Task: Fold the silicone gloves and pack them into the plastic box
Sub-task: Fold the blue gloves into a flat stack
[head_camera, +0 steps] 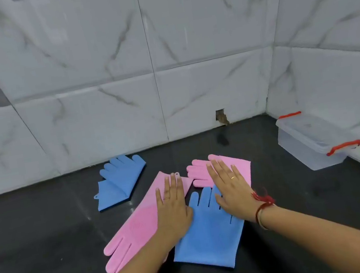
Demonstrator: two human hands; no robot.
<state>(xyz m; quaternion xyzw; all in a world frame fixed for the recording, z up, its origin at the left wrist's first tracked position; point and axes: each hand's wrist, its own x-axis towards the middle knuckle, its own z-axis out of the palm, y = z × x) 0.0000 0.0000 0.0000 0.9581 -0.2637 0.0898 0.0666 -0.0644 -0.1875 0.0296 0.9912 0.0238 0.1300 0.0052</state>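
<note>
A dark counter [47, 228] ran up to marble-patterned wall tiles [204, 26]. In its far right corner, against the tiles, stood the clear plastic box [309, 141] with red latches at both ends and its lid on; nothing could be made out inside it.

Four silicone gloves lay on the counter, none in the box. The long pink glove [139, 227] stretched flat and unfolded, fingers toward the near left. The near blue glove [209, 233] lay flat beside it, fingers pointing away. The folded pink glove [238, 169] sat just beyond that one, and the folded blue glove [120, 183] lay apart, near the wall.

The left hand [173, 205] rested palm down with fingers spread over the long pink glove, gripping nothing. The right hand [232, 187], also flat and spread, pressed across the folded pink glove and the blue glove's fingers.
</note>
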